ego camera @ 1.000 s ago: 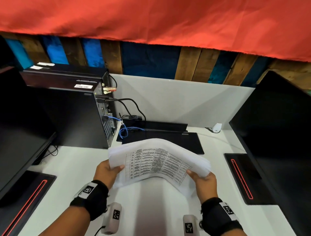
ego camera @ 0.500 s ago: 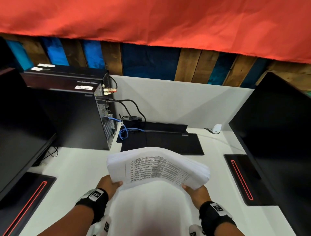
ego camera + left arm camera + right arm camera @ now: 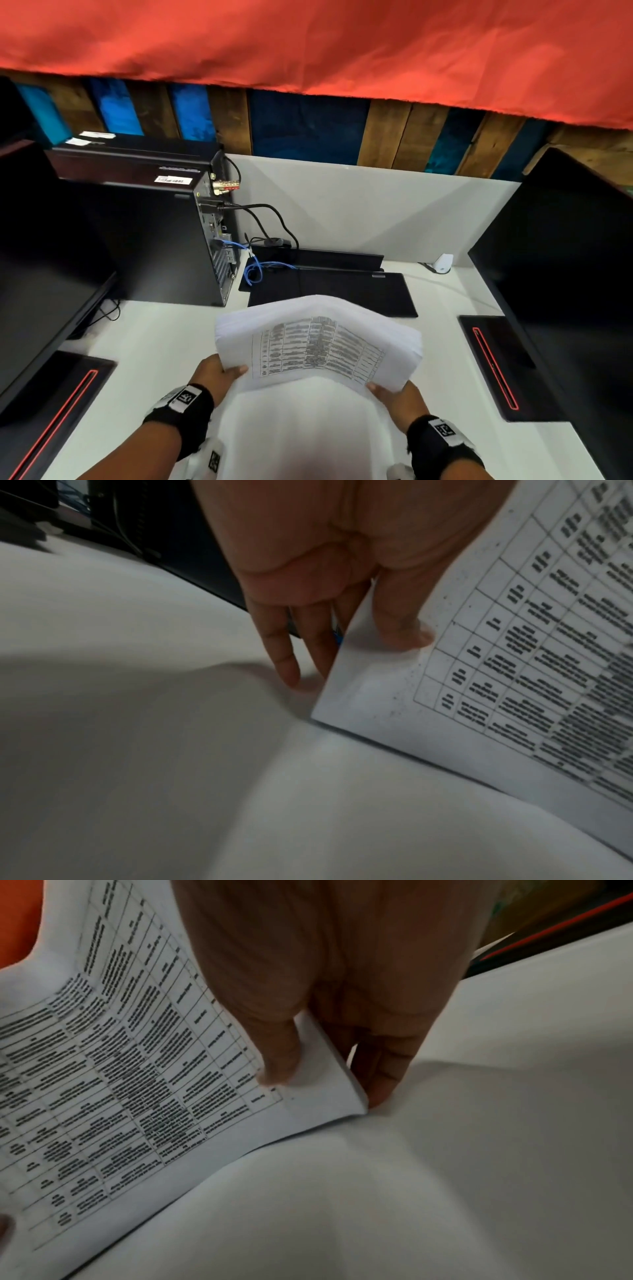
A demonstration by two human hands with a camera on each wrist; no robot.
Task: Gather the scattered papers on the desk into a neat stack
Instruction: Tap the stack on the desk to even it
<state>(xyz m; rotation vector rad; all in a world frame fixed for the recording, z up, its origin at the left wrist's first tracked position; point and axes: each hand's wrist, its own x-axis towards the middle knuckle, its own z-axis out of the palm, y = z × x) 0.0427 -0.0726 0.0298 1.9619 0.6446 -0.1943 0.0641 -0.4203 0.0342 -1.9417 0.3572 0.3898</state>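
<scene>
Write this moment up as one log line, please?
step: squaring stack | left hand: pinches papers | right hand: pinches papers | papers: bowed, lower edge on desk

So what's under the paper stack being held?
Under the paper stack, each hand's fingers support it from below, over the white desk. The desk patch directly beneath is hidden.

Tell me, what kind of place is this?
Probably an office or computer-lab workstation: a white desk with a black computer tower, a dark monitor at the side, and printed papers held in both hands.
</scene>
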